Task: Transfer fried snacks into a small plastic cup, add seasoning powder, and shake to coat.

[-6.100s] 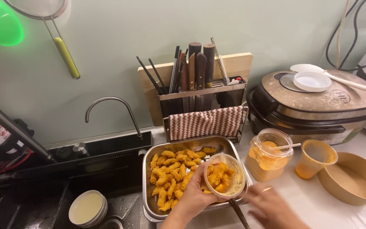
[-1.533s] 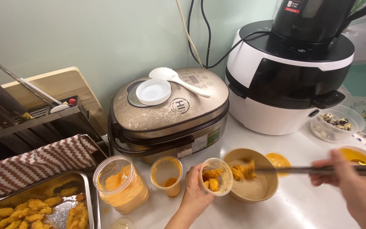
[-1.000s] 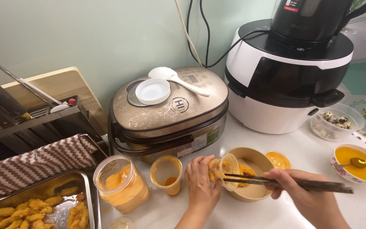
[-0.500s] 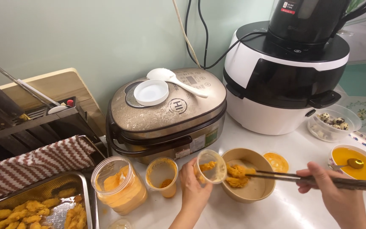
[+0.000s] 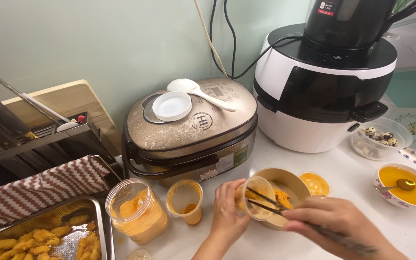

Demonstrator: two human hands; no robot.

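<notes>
My left hand [image 5: 227, 212] holds a small clear plastic cup [image 5: 255, 196] tilted on its side over a tan round bowl [image 5: 292, 180]. Orange fried pieces [image 5: 279, 197] lie in the bowl and in the cup's mouth. My right hand [image 5: 335, 228] grips dark chopsticks [image 5: 266, 202] whose tips reach into the cup. Both hands meet low in the head view, at the front of the white counter.
A clear jar of orange powder [image 5: 138, 214] and an orange-stained cup [image 5: 185, 200] stand left of my hands. A metal tray of fried pieces [image 5: 54, 238] sits far left. Behind are a rice cooker [image 5: 188, 130] and a large white-and-black cooker [image 5: 328, 82]; a bowl of orange sauce [image 5: 405, 185] is right.
Earlier the cup was being filled at the tray on the left. It is now tilted over the tan bowl, and the chopsticks have moved from the bowl into the cup's mouth.
</notes>
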